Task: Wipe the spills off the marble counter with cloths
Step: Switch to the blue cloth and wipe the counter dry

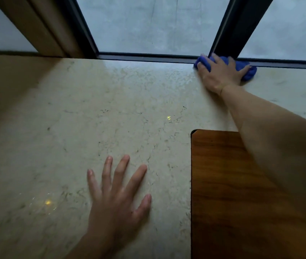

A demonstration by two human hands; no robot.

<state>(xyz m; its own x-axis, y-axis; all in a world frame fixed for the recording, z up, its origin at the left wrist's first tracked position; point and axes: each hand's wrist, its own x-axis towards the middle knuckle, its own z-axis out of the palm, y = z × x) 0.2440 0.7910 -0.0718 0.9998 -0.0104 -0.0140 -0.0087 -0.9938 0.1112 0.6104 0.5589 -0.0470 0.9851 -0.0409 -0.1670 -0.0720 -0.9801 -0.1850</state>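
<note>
The beige veined marble counter (111,113) fills most of the view. A bunched blue cloth (249,71) lies at its far edge, against the dark window frame. My right hand (220,73) presses down on the cloth with fingers wrapped over it, arm stretched forward. Near the front of the marble, my left hand (118,199) lies flat with fingers spread and holds nothing. A faint wet sheen shows on the marble near the window.
A brown wooden board (223,193) with rounded corners covers the near right of the counter, under my right forearm. A dark window frame (148,57) and frosted glass run along the far edge. A tan wooden post (42,30) stands at the back left.
</note>
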